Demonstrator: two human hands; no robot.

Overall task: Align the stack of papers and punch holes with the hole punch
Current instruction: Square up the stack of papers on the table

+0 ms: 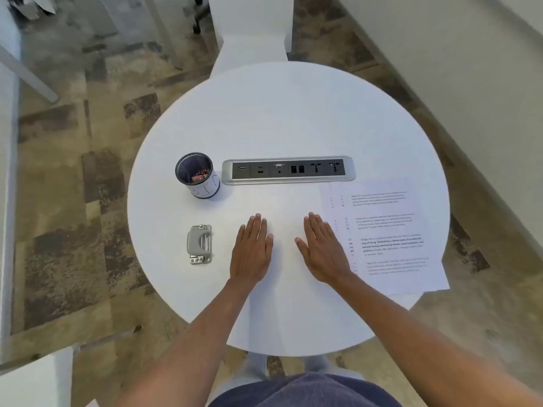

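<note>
Head view looks down on a floor (73,171) of mottled brown and beige carpet tiles, with a pale wall (455,69) slanting along the right and white furniture edges at the left. A white pedestal or chair back (252,30) stands beyond the far rim of the table. The round white table (279,113) fills the middle, its top mostly bare.

On its right side lie the papers (390,236), printed sheets fanned unevenly, their near right corner reaching past the table's rim. A silver socket strip (288,170) with dark ports is set into the tabletop across the centre, just beyond the papers' far edge. The person's two bare forearms reach in from below. The right hand (323,251) lies flat, palm down, fingers spread, its outer edge at the papers' left edge. The left hand (252,251) lies flat likewise, near the right one but apart, holding nothing. Left of the strip stands a mesh cup (198,176) with small items inside. The grey punch (200,244) sits just left of the left hand, untouched.
</note>
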